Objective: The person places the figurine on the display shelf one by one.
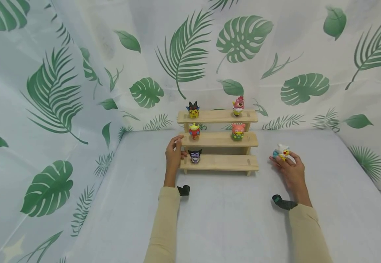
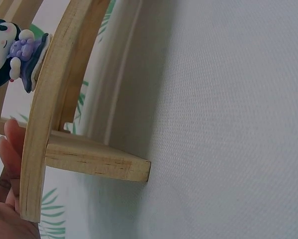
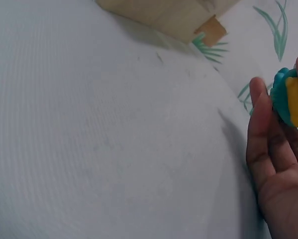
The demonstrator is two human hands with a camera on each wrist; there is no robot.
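Note:
In the head view my right hand [image 1: 290,171] holds a small toy figurine [image 1: 281,152] with a white top, blue sides and a yellow front, right of the wooden tiered shelf [image 1: 223,162]. Teal and yellow parts of it show between the fingers [image 3: 259,134] in the right wrist view. At the shelf's left end rests my left hand [image 1: 174,153], its fingers [image 2: 9,154] lying beside the lowest board in the left wrist view. Close to that hand, a black-and-purple figurine [image 1: 195,156] stands on the lowest tier.
Higher up stand a red figurine with a green head [image 1: 194,131], a pink-and-green one [image 1: 238,132], a dark-eared yellow one [image 1: 193,109] and a pink bear-like one [image 1: 238,106]. A white cloth [image 1: 223,215] covers the table; leaf-print curtains [image 1: 197,47] hang behind and beside it.

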